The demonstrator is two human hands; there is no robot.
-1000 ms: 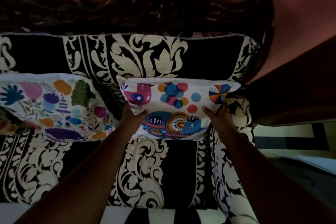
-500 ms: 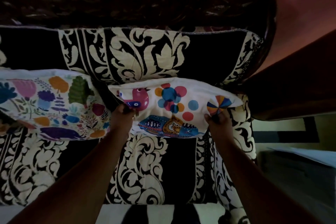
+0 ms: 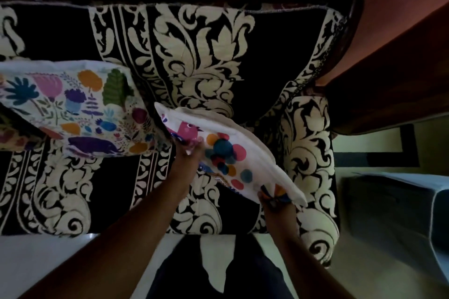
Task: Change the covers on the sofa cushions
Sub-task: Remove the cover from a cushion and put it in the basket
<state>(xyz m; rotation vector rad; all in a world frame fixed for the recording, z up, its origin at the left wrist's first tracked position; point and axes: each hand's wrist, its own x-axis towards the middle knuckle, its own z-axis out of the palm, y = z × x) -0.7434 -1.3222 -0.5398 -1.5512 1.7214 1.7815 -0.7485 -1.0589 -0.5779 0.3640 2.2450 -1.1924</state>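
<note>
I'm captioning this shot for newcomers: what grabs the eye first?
The white cushion with bird and coloured dots, tilted over the seat and gripped by the left hand and right hand. Left of it lies a white flower-print cushion on the black-and-cream scroll-patterned sofa.

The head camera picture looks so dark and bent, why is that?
Head view: dim room light leaves both arms nearly black; the wide lens bows the sofa's edges; the bird-print cushion in the left hand and right hand is slightly motion-blurred, the floral cushion sharper.
</note>
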